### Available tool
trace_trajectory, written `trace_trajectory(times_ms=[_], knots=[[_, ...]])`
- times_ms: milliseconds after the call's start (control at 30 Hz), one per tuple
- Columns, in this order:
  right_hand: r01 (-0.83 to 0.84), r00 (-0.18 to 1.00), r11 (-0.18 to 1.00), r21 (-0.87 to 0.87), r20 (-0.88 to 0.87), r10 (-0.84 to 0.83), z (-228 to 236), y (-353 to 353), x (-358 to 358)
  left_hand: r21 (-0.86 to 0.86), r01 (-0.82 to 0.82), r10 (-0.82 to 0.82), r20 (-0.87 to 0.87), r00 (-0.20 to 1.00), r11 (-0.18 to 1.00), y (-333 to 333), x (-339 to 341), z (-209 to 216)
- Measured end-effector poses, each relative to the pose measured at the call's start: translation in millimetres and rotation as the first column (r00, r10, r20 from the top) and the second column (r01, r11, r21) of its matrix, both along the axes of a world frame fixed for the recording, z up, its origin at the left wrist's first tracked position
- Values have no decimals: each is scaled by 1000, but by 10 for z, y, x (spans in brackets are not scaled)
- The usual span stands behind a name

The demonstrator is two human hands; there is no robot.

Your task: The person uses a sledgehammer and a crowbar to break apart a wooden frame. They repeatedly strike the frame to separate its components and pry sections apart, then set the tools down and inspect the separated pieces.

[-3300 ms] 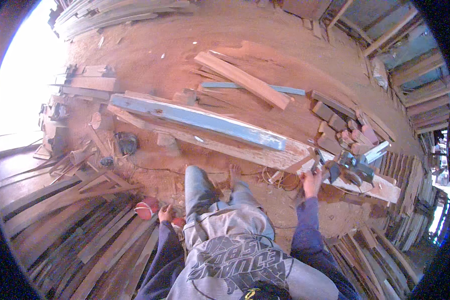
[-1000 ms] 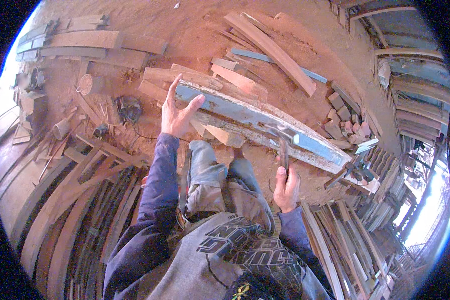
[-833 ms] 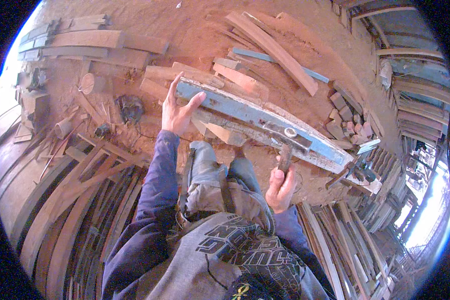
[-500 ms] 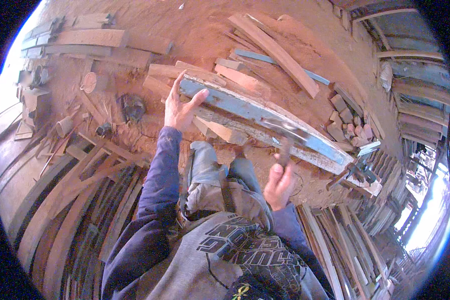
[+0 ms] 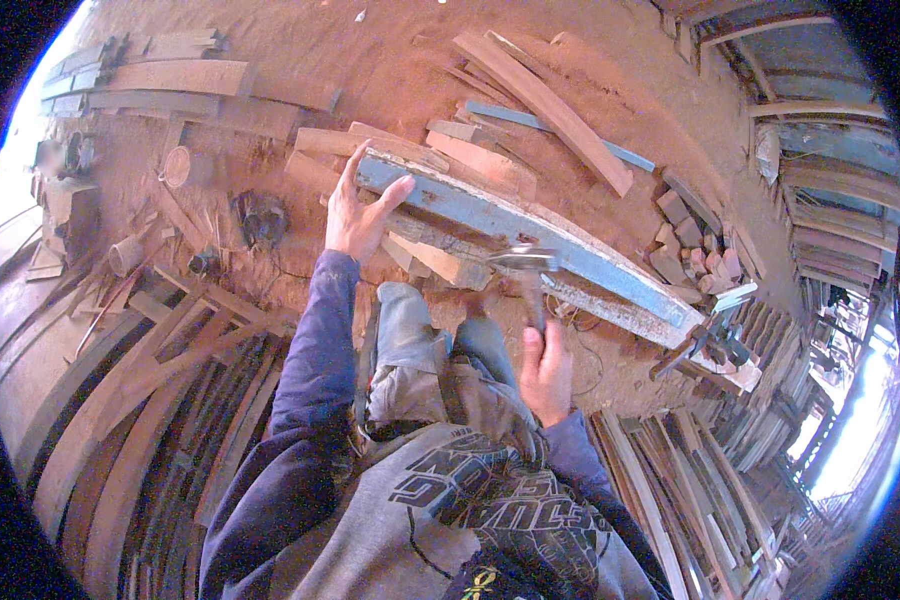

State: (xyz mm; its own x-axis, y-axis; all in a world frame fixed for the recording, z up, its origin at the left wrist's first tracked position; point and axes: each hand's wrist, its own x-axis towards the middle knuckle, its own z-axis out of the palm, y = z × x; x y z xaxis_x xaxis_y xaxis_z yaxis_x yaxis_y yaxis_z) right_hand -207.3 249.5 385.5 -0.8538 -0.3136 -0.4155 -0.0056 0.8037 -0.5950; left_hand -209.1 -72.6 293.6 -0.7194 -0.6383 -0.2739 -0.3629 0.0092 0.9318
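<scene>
One blue beam point(image 5: 585, 264) in left hand point(image 5: 358, 215) — hammer point(image 5: 527, 261) in right hand point(image 5: 547, 378).

A person's left grip point(image 5: 358, 215) holds one end of a blue-painted beam point(image 5: 610, 272); the right grip point(image 5: 547, 375) has a hammer point(image 5: 526, 261) by its handle, the head seen against the beam's near edge. Long boards point(image 5: 140, 440) lie piled at lower left; wooden blocks point(image 5: 687, 232) are heaped at right on reddish ground point(image 5: 390, 70).

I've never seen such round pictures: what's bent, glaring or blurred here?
Head view: timber strips at lower left look bowed, probably from distortion; head view: white glare at right and upper left; head view: the hammer looks slightly smeared.
</scene>
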Motion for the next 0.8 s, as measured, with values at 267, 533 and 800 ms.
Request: trace_trajectory(times_ms=[267,533,800], knots=[[419,829,908,29,396,-395,419,809,-770,38,-11,14,-83,996,999,-60,-7,-136],[-210,972,972,109,134,195,65,33,-1047,105,25,-5,-189,982,994,-135,37,-307],[-420,903,906,-54,73,424,127,-1737,-973,617,-229,353,-86,932,753,-289,147,-551]])
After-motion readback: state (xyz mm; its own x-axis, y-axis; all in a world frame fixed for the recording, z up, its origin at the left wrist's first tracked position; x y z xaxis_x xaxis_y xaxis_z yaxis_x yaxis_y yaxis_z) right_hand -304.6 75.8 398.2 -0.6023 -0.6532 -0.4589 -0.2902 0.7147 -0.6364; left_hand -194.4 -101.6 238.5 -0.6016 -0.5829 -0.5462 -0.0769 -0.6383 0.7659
